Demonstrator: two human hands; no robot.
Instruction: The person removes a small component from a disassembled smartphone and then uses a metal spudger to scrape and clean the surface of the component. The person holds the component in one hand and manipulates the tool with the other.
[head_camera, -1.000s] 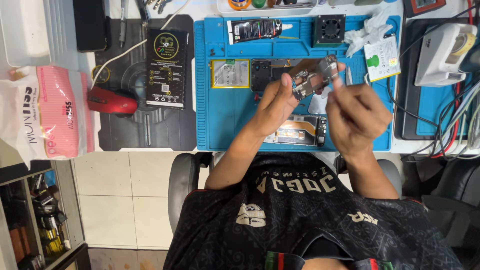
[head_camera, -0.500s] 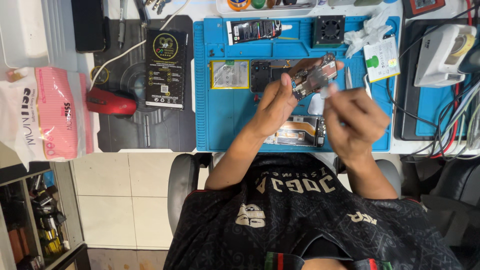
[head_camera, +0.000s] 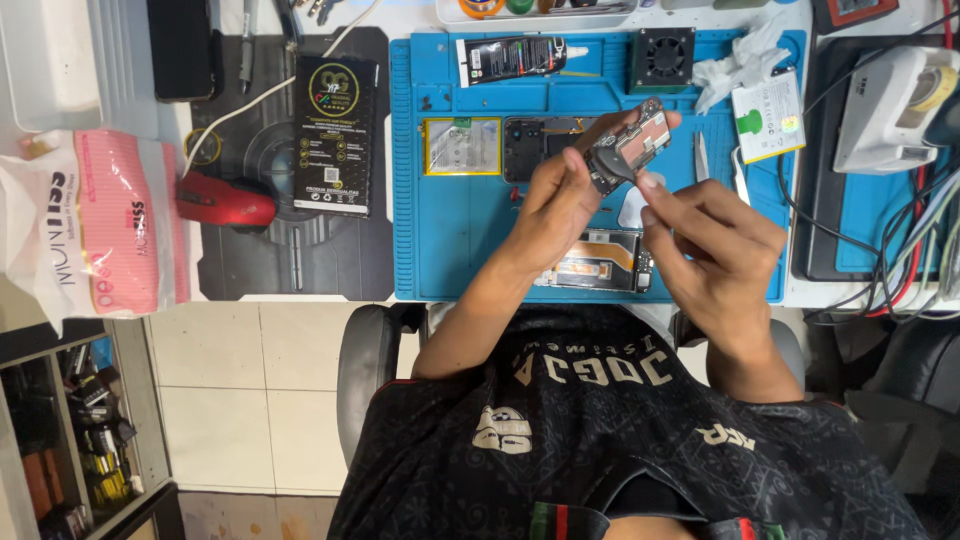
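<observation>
Fingers of the left hand (head_camera: 560, 205) pinch a small dark phone circuit board (head_camera: 628, 152); the right hand (head_camera: 715, 240) pinches its lower edge, inspecting; turning it calls for a steady grip.

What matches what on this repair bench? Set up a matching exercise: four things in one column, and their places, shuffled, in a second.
Things:
1. small circuit board
2. red mouse
3. black tube
4. small black fan

Places:
A. lying along the top edge of the blue mat, left of the fan
B. on the dark pad left of the blue mat
C. at the mat's top edge, beside crumpled white tissue
D. held up in the left hand, the right hand close by

Pairs: 1-D, 2-B, 3-A, 4-C
</observation>
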